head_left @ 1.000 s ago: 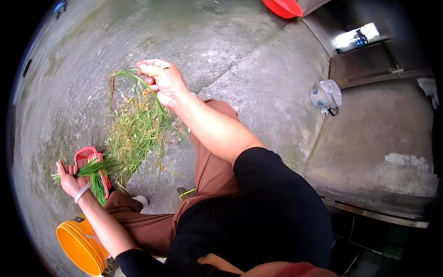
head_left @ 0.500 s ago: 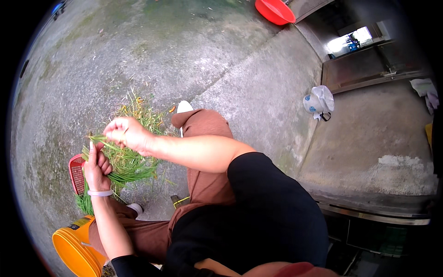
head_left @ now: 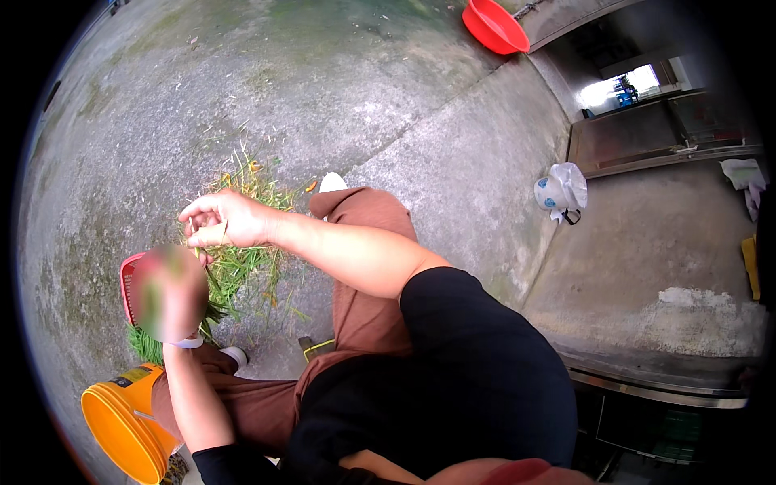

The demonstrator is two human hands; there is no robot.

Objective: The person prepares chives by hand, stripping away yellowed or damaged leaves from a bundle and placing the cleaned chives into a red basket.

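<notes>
My left hand [head_left: 171, 299], wearing a pale bracelet, is smeared by a blur that hides its fingers. Green leaf ends of a bunch of thin, chive-like stalks [head_left: 215, 312] stick out beside it. Above and to the right, my right hand [head_left: 230, 221] has its fingers curled and its thumb close to them; a thin pale strip shows at the fingertips, too small to name. Below both hands, loose green and yellowed trimmings [head_left: 242, 263] lie heaped on the concrete. A red slotted basket [head_left: 128, 283] sits left of my left hand, with more long green leaves [head_left: 145, 346] at its near end.
A yellow bucket [head_left: 121, 424] lies tilted near my left leg. Far off stands a red basin [head_left: 495, 28]. To the right are a white bucket with a plastic bag [head_left: 558, 190] and a low metal-fronted counter [head_left: 626, 139]. My knees and white shoes flank the trimmings.
My right hand has drawn slightly apart from my left, which has dropped a little and blurred. The bunch's leaf ends have swung closer in beside my left hand. The view has shifted slightly.
</notes>
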